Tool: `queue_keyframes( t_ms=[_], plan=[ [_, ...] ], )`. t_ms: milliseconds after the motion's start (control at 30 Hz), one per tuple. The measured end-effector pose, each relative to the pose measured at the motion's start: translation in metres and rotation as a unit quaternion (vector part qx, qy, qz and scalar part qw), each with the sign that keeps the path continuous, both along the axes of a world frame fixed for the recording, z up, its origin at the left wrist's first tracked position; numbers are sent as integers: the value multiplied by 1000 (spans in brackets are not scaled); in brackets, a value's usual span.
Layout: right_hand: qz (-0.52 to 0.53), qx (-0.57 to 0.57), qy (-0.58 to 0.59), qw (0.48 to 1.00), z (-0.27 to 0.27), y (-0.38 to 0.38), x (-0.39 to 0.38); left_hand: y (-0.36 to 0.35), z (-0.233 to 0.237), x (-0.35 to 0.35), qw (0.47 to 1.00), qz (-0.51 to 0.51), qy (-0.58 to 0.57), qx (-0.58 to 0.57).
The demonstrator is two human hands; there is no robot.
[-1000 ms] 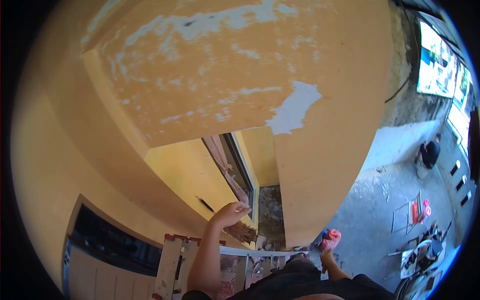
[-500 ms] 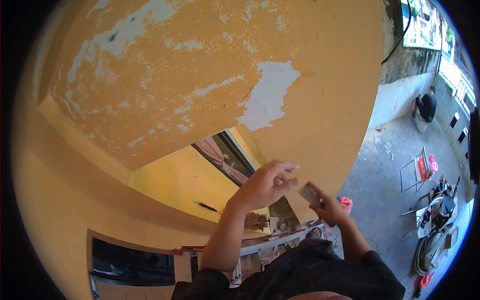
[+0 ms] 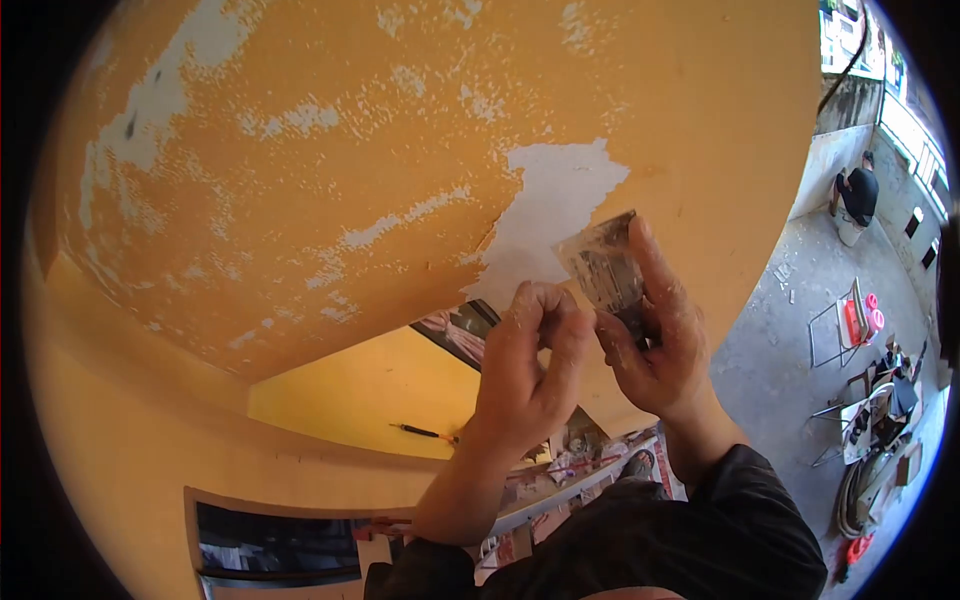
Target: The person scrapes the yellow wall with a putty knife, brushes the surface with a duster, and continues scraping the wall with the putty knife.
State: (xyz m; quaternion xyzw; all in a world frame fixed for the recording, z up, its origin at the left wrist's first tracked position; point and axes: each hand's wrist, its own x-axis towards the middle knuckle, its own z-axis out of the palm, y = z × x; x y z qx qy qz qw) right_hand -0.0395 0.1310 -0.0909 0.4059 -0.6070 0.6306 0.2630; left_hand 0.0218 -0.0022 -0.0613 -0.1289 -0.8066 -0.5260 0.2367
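My right hand (image 3: pixel 665 340) grips a putty knife (image 3: pixel 605 268), its broad blade smeared with pale residue and pointing up and left. The index finger lies along the blade's right edge; most of the handle is hidden in the palm. Just left of it is my left hand (image 3: pixel 535 365), its fingers curled in and the thumb beside them, with nothing showing in its grasp. Pale dust marks the fingers of both hands. Behind the blade, on the orange-yellow painted surface (image 3: pixel 720 120), is a bare whitish patch (image 3: pixel 565 190) with ragged edges.
More peeled streaks (image 3: pixel 160 110) run across the surface at upper left. A black-handled tool (image 3: pixel 420 431) lies on the yellow ledge. Below me is a platform rail (image 3: pixel 570 490). On the floor at right are a folding chair (image 3: pixel 840 325), piled gear (image 3: pixel 880 400) and a crouching person (image 3: pixel 858 195).
Both hands have come up nearer the whitish patch, the putty knife rising with the right one. The left fingers have curled in more. The view has shifted slightly.
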Motion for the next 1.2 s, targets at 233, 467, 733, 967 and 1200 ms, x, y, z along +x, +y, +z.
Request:
queue_keyframes(
  t_ms=[233,467,733,967,1200],
  plan=[
    [98,-156,-160,970,5,-16,6,3,21,-18,991,114,67,-26],
    [-6,-73,-36,997,9,-26,-3,-4,14,-38,975,160,146,-51],
    [-115,-7,26,993,27,-30,-6,0,34,-39,977,173,117,-45],
    [-148,11,20,989,27,-30,0,-5,34,-41,970,166,153,-87],
    [-113,-39,17,993,22,-24,-3,-5,29,-43,966,109,209,-104]
  ],
)
